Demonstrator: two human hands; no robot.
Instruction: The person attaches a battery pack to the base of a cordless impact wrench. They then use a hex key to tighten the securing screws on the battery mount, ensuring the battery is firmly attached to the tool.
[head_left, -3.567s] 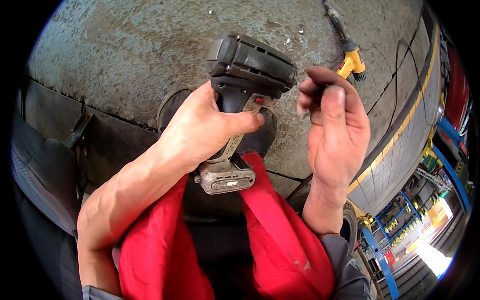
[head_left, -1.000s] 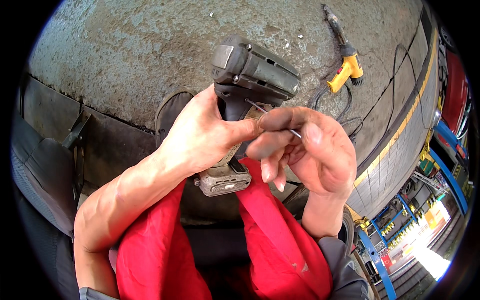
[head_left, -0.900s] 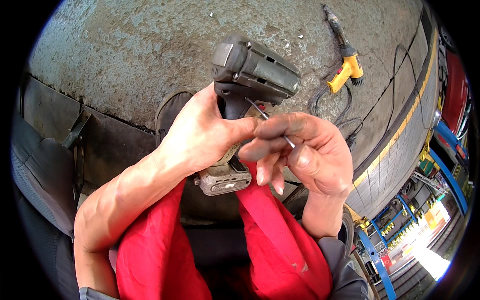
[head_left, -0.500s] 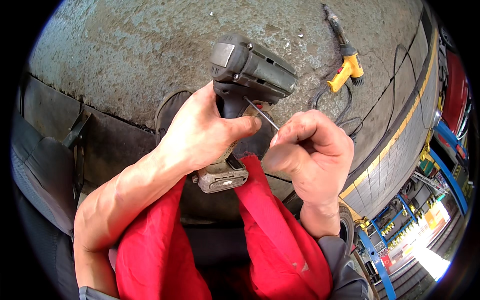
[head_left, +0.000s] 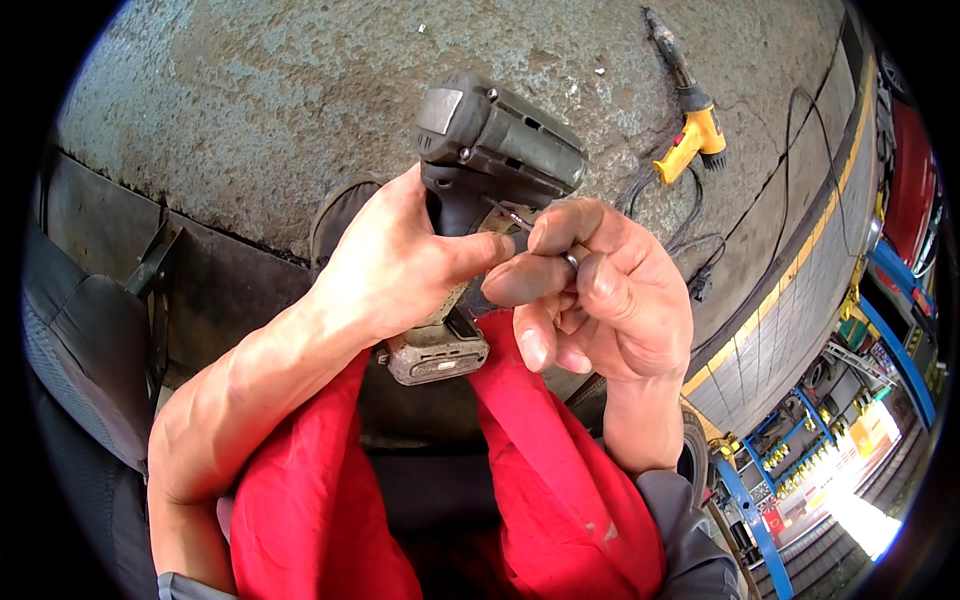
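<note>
My left hand [head_left: 390,265] is wrapped around the handle of a worn black cordless power tool [head_left: 530,150], probably an impact wrench or drill. Its housing points up and right, and its dirty grey battery [head_left: 437,358] hangs above my knees. Beside it, the fingers of my right hand [head_left: 630,285] pinch a thin metal rod [head_left: 515,216]. The rod's far end meets the tool body just above the trigger area. A rounded metal end shows between my fingers; the rest of the rod is hidden there, so its exact kind cannot be told.
A yellow heat gun [head_left: 688,145] with a dark nozzle lies on the rough concrete floor [head_left: 260,100], its black cable [head_left: 697,215] looping nearby. A dark seat [head_left: 85,350] stands at left. Blue metal frames [head_left: 755,530] and a red car [head_left: 908,190] are at far right.
My right hand has turned and shifted its fingers along the rod, closer to the tool, with the other fingers now opened out. The power tool has dipped slightly left.
</note>
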